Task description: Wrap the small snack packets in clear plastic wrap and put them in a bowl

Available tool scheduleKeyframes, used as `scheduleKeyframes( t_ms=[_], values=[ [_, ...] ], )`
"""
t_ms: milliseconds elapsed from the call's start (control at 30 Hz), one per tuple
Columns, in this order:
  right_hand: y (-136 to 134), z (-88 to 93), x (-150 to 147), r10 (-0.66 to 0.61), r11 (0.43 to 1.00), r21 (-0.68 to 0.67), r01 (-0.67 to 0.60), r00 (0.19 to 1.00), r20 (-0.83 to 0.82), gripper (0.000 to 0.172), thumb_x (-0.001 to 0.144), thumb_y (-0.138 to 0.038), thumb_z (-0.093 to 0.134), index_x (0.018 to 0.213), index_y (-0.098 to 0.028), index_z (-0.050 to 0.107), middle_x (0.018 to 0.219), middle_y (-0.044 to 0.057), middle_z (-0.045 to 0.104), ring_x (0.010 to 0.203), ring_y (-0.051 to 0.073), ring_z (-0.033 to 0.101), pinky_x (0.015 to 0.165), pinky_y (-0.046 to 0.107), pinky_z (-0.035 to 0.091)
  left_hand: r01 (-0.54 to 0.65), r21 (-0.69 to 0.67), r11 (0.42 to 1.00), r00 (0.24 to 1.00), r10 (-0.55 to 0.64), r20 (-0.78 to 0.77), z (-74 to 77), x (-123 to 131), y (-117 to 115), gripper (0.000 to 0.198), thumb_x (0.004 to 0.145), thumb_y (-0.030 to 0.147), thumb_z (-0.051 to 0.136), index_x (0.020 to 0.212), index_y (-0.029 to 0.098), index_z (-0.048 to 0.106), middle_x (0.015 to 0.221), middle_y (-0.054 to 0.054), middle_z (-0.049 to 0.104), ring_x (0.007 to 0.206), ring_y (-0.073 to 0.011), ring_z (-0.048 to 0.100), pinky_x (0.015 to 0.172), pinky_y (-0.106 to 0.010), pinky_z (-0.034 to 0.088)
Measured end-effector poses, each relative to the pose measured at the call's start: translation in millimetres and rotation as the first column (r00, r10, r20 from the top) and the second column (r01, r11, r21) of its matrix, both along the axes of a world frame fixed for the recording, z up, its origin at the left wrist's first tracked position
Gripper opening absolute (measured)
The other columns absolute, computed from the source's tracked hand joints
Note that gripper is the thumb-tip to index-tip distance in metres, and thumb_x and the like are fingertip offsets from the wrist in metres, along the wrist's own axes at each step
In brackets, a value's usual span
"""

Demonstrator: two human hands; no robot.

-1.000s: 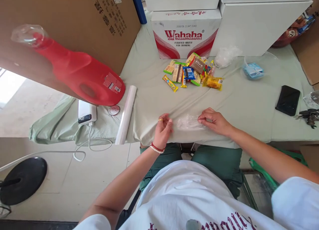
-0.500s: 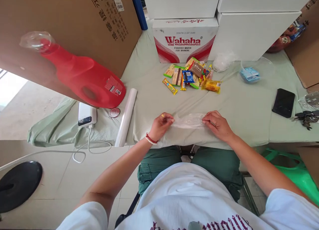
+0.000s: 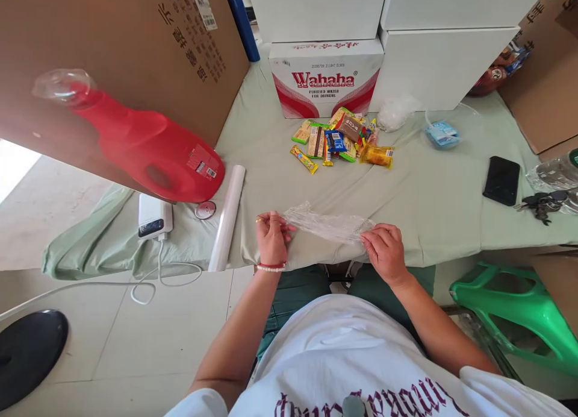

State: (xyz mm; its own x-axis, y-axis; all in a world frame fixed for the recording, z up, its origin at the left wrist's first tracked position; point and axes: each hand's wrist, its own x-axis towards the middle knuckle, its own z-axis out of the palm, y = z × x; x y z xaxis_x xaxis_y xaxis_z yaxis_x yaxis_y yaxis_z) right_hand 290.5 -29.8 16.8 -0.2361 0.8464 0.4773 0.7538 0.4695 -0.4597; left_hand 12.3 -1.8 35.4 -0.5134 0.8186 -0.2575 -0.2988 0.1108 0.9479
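Note:
A thin, crumpled sheet of clear plastic film (image 3: 332,223) stretches between my two hands, just above the cloth near the table's front edge. My left hand (image 3: 272,235) is at its left end, fingers curled and turned upward, with a ring and a red-and-white bracelet showing. The exact grip there is partly hidden. At the other end my right hand (image 3: 385,251) pinches the film between thumb and fingers. Beyond the film lies a pile of wrapped snacks (image 3: 336,141), several small bars and packets in yellow, green, blue and brown.
Behind the snacks stands a Wahaha water carton (image 3: 327,82) beside white boxes (image 3: 442,67). A red jug (image 3: 158,149), a white roll (image 3: 228,218) and a power bank (image 3: 154,217) are on the left. To the right lie a blue packet (image 3: 442,134), a phone (image 3: 501,181) and keys (image 3: 544,205).
My left hand has moved left and turned upward, and the film between my hands is drawn out longer. My right hand sits slightly lower. The whole view has shifted a little.

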Motion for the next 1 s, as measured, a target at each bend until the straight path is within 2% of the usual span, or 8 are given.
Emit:
scheduleKeyframes(
  t_ms=[100, 233, 333, 467, 633, 700, 900, 1000],
  values=[
    [-8.5, 2.3, -9.4, -0.015, 0.999, 0.031, 0.015, 1.0, 0.007, 0.019, 0.103, -0.027, 0.057, 0.099, -0.027, 0.075, 0.088, 0.007, 0.073, 0.103, 0.028, 0.062, 0.092, 0.046, 0.047, 0.297, -0.146, 0.944, 0.955, -0.291, 0.063, 9.4, 15.2, -30.8, 0.06, 0.081, 0.08, 0.065, 0.08, 0.02, 0.055, 0.06, 0.001, 0.062, 0.046, -0.0128, 0.064, 0.036, -0.018, 0.036],
    [-14.9, 9.2, -27.5, -0.012, 1.0, -0.003, 0.012, 0.998, -0.062, 0.018, 0.102, -0.027, 0.058, 0.1, -0.028, 0.076, 0.089, 0.008, 0.072, 0.104, 0.029, 0.062, 0.095, 0.048, 0.046, 0.618, -0.302, 0.726, 0.786, -0.555, 0.274, 15.2, 39.0, -60.3, 0.071, 0.078, 0.086, 0.063, 0.079, 0.015, 0.066, 0.067, -0.01, 0.071, 0.054, -0.0187, 0.07, 0.038, -0.02, 0.041],
    [-15.5, 17.1, -42.3, -0.007, 0.996, -0.089, -0.011, 0.98, -0.198, 0.019, 0.102, -0.031, 0.057, 0.097, -0.028, 0.075, 0.089, 0.008, 0.072, 0.103, 0.028, 0.062, 0.094, 0.048, 0.048, 0.581, -0.243, 0.777, 0.799, -0.488, 0.351, 13.7, 50.6, -61.5, 0.058, 0.072, 0.069, 0.083, 0.093, 0.017, 0.069, 0.088, -0.01, 0.076, 0.075, -0.0188, 0.075, 0.052, -0.022, 0.054],
    [-13.5, 20.6, -49.9, -0.1, 0.962, -0.272, -0.024, 0.896, -0.432, 0.025, 0.101, -0.045, 0.058, 0.091, -0.028, 0.072, 0.091, 0.007, 0.071, 0.096, 0.026, 0.062, 0.091, 0.043, 0.052, 0.414, -0.139, 0.899, 0.845, -0.323, 0.427, 5.7, 52.2, -48.8, 0.047, 0.063, 0.049, 0.095, 0.08, 0.017, 0.066, 0.08, -0.002, 0.072, 0.073, -0.0115, 0.07, 0.066, -0.021, 0.056],
    [0.2, 7.8, -24.3, -0.391, 0.827, -0.561, -0.032, 0.685, -0.614, 0.04, 0.091, -0.064, 0.067, 0.091, -0.024, 0.071, 0.078, 0.002, 0.066, 0.074, 0.02, 0.06, 0.071, 0.033, 0.051, 0.365, -0.071, 0.928, 0.813, -0.281, 0.51, 1.3, 42.3, -38.4, 0.034, 0.067, 0.035, 0.091, 0.076, 0.016, 0.065, 0.092, -0.009, 0.077, 0.089, -0.0208, 0.076, 0.076, -0.029, 0.061],
    [10.8, 6.6, -7.5, -0.406, 0.773, -0.628, -0.095, 0.687, -0.603, 0.047, 0.09, -0.071, 0.064, 0.093, -0.024, 0.072, 0.08, 0.003, 0.067, 0.076, 0.021, 0.062, 0.07, 0.034, 0.052, 0.35, -0.048, 0.935, 0.811, -0.277, 0.516, 3.2, 39.2, -37.4, 0.032, 0.068, 0.032, 0.09, 0.074, 0.016, 0.063, 0.097, -0.01, 0.077, 0.097, -0.0233, 0.076, 0.083, -0.031, 0.061],
    [43.8, 36.8, 8.2, -0.047, 0.798, -0.586, -0.142, 0.954, -0.296, 0.052, 0.092, -0.071, 0.06, 0.118, -0.028, 0.074, 0.117, 0.008, 0.073, 0.112, 0.029, 0.065, 0.094, 0.043, 0.053, 0.35, -0.059, 0.935, 0.831, -0.281, 0.48, 6.1, 44.8, -36.6, 0.043, 0.056, 0.021, 0.096, 0.079, 0.017, 0.06, 0.095, -0.005, 0.076, 0.094, -0.0201, 0.077, 0.081, -0.028, 0.061],
    [51.4, 51.0, -15.5, 0.178, 0.812, -0.551, -0.19, 0.981, -0.076, 0.046, 0.085, -0.057, 0.078, 0.122, -0.028, 0.074, 0.115, 0.007, 0.074, 0.11, 0.03, 0.064, 0.095, 0.043, 0.05, 0.385, -0.058, 0.921, 0.832, -0.319, 0.454, 7.8, 50.7, -36.9, 0.044, 0.055, 0.021, 0.096, 0.083, 0.018, 0.062, 0.09, -0.003, 0.075, 0.089, -0.0172, 0.076, 0.081, -0.027, 0.059]
  ],
)
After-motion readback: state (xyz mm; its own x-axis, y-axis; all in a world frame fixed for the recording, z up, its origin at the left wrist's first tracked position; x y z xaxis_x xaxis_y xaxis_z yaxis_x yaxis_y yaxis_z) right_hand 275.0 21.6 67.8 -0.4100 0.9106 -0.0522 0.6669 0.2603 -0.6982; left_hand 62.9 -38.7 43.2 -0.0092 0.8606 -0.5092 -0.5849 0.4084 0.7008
